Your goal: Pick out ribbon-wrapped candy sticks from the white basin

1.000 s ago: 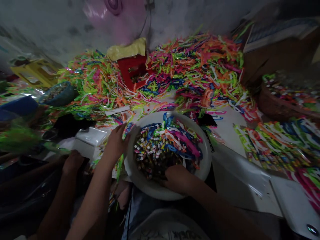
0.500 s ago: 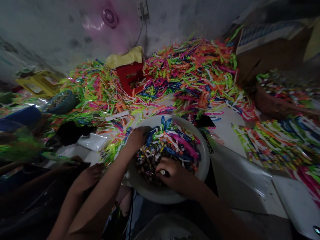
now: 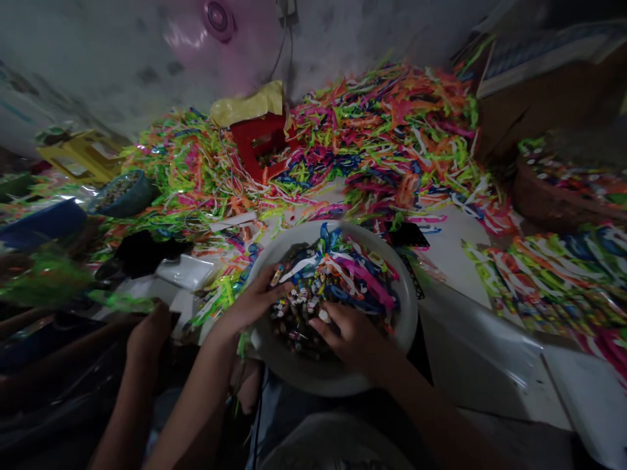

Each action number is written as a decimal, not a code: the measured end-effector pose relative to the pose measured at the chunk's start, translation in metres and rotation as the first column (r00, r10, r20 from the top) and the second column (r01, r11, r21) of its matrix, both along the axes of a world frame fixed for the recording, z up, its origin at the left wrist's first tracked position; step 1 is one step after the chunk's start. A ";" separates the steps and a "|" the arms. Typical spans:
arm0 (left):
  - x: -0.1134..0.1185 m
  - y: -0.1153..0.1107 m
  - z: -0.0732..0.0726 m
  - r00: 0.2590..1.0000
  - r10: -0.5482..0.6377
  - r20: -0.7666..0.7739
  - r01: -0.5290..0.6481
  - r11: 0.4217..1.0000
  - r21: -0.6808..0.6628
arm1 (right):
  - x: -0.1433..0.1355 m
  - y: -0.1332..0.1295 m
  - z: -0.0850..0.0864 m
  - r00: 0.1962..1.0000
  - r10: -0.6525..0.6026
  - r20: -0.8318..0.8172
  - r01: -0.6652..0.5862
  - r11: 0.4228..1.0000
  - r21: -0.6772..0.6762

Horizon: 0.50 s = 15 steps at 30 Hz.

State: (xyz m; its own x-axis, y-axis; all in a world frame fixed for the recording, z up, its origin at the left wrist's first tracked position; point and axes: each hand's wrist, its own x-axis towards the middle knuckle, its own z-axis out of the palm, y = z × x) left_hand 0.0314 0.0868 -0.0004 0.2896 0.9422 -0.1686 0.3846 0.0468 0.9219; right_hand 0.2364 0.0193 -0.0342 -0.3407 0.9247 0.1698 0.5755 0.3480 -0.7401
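Observation:
A wide pale basin (image 3: 409, 326) sits in front of me, full of small, dark, bead-like pieces (image 3: 298, 297) and bright rubbery strips (image 3: 362, 281). At its left rim, my left hand (image 3: 257, 300) is closed on a small multicoloured cylinder (image 3: 277, 275); a white strip lies against it, and I cannot tell whether the two are joined. Over the basin's middle, my right hand (image 3: 349, 331) pinches a small white-ended piece (image 3: 324, 316) between thumb and finger. Both held pieces are partly covered by fingers.
A large heap of coloured strips (image 3: 382, 124) lines the wall around a red stool (image 3: 249, 147). Bundled strips (image 3: 553, 281) lie in rows at right, near a reddish basin (image 3: 548, 196). Another person's hand (image 3: 149, 333) works at left. A blue bowl (image 3: 132, 199) holds small pieces.
My left hand has drawn back toward the basin's left rim and now shows a coloured cylinder. My right hand stays over the pieces, its fingers slightly shifted. The neighbour's hand has moved left.

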 end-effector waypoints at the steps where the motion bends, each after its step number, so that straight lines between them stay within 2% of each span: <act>1: 0.004 -0.010 0.002 0.996 0.013 0.084 -0.005 0.996 -0.086 | 0.001 0.000 0.001 0.999 -0.044 0.001 0.044 0.999 -0.028; 3: 0.014 -0.026 0.000 0.978 0.075 0.196 -0.030 0.975 -0.222 | 0.002 0.000 0.002 0.991 -0.133 0.006 0.133 0.988 -0.075; 5: 0.022 -0.036 -0.007 0.960 0.141 0.242 -0.072 0.959 -0.274 | 0.003 0.001 0.003 0.977 -0.214 -0.008 0.212 0.973 -0.088; 7: 0.027 -0.041 -0.018 0.954 0.175 0.244 -0.119 0.966 -0.229 | 0.003 0.002 0.005 0.967 -0.251 -0.034 0.247 0.964 -0.099; 10: 0.030 -0.043 -0.031 0.967 0.153 0.205 -0.134 0.985 -0.106 | 0.003 0.003 0.009 0.953 -0.294 -0.066 0.284 0.950 -0.129; 12: 0.030 -0.045 -0.035 0.979 0.111 0.169 -0.105 0.993 -0.046 | 0.004 0.004 0.011 0.937 -0.336 -0.091 0.319 0.933 -0.166; 15: 0.029 -0.049 -0.033 0.993 0.024 0.114 -0.027 0.999 0.023 | 0.006 0.004 0.011 0.920 -0.366 -0.139 0.335 0.919 -0.207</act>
State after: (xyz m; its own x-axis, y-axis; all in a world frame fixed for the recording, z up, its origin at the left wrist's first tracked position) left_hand 0.0602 0.0382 -0.0334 0.2813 0.9530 -0.1130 0.2766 0.0322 0.9604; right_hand 0.2421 0.0228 -0.0230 0.0304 0.9993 0.0200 0.4952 0.0023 -0.8688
